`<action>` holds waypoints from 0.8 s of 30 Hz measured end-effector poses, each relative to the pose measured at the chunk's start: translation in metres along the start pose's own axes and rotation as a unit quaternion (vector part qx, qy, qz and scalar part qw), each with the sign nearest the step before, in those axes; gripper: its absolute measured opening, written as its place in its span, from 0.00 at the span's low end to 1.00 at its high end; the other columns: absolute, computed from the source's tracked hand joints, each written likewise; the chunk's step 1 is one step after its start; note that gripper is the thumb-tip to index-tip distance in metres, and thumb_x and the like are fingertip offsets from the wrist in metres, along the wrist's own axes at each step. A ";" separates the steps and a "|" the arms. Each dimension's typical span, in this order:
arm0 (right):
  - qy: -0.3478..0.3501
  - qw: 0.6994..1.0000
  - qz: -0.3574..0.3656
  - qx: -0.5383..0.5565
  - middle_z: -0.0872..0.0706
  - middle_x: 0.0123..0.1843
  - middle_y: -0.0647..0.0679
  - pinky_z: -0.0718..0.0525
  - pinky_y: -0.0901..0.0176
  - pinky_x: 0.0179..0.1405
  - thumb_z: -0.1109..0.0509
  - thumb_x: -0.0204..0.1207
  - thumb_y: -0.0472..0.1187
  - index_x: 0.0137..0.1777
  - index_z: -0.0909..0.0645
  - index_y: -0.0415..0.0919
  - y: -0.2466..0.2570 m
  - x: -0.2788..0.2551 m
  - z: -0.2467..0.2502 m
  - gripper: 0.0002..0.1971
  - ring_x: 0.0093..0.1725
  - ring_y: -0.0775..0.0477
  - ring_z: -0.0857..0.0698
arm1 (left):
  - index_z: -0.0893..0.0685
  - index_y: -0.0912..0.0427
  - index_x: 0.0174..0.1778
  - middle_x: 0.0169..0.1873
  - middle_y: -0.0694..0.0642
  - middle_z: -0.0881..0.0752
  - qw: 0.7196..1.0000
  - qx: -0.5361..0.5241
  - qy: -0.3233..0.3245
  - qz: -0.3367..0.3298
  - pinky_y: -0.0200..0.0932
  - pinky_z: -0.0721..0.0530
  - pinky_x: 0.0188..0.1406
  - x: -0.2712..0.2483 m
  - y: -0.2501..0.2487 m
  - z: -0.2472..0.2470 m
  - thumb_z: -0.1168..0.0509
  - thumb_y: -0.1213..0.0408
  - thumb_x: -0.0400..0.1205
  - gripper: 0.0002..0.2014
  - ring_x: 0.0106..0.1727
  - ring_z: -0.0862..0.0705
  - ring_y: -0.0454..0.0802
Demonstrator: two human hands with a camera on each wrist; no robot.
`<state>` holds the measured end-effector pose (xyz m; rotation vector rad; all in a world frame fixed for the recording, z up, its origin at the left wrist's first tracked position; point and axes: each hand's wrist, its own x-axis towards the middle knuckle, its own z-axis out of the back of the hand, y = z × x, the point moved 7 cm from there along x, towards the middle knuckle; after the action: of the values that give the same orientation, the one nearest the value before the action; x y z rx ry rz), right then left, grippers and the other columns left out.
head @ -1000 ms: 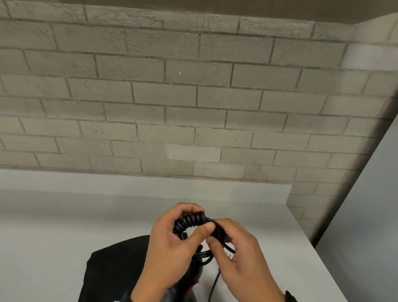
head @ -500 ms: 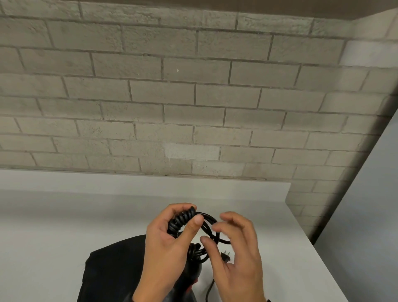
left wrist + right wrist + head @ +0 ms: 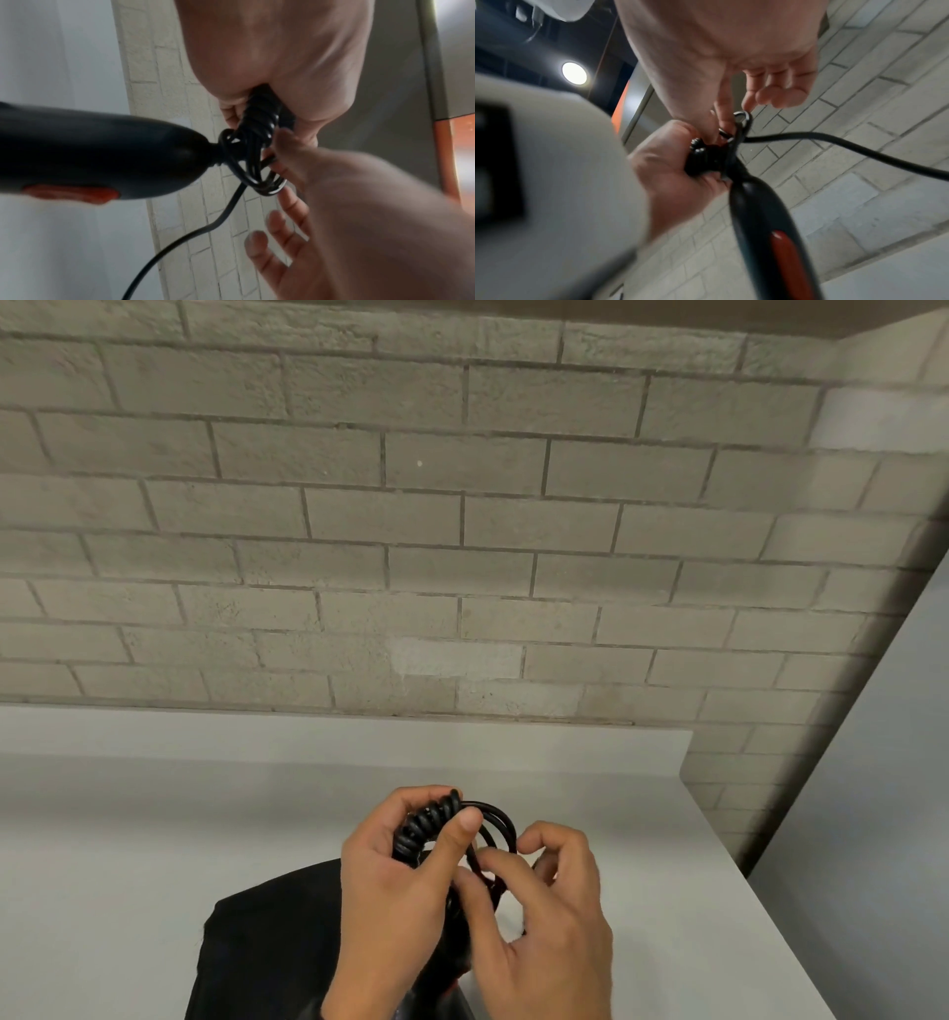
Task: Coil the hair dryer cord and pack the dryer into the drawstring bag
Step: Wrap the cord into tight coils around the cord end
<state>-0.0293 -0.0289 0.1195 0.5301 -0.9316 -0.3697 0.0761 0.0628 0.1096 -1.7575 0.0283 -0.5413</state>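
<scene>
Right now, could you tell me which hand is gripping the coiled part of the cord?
The left hand: it grips the cord coil, while the right hand pinches a loose strand.

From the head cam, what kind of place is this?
Likely a plain indoor workroom or utility space, not a home: a bare painted brick wall, a plain white table, and a round ceiling light among dark overhead fittings.

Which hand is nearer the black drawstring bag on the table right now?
Left. The left hand, gripping the coiled cord, is above the drawstring bag; the right hand, pinching the cord's loops, is off the bag's right side.
</scene>
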 end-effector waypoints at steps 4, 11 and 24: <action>0.138 0.974 -0.142 0.111 0.30 0.49 0.62 0.26 0.72 0.36 0.36 0.74 0.61 0.37 0.17 0.58 -0.014 0.001 -0.018 0.12 0.46 0.60 0.23 | 0.09 0.44 0.42 0.38 0.50 0.09 0.999 0.017 -0.013 -0.028 0.41 0.12 0.40 -0.003 -0.004 0.002 0.24 0.55 0.65 0.10 0.38 0.10 0.44; 0.256 0.831 -0.271 0.413 0.18 0.41 0.55 0.23 0.60 0.45 0.31 0.68 0.53 0.33 0.13 0.45 -0.020 0.008 -0.011 0.13 0.42 0.56 0.17 | 0.09 0.45 0.45 0.43 0.46 0.08 0.995 0.045 0.004 -0.093 0.29 0.16 0.47 0.005 -0.012 0.008 0.22 0.61 0.72 0.09 0.47 0.10 0.43; 0.205 0.735 -0.382 0.521 0.17 0.29 0.37 0.11 0.55 0.42 0.31 0.66 0.39 0.37 0.11 0.31 -0.045 -0.011 -0.002 0.11 0.42 0.37 0.11 | 0.10 0.49 0.44 0.43 0.53 0.09 0.995 0.004 0.040 -0.087 0.32 0.15 0.48 0.004 -0.009 0.001 0.25 0.65 0.71 0.08 0.47 0.10 0.48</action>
<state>-0.0370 -0.0590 0.0855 1.9928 -0.3528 -0.4074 0.0772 0.0649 0.1188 -1.7399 -0.0710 -0.7373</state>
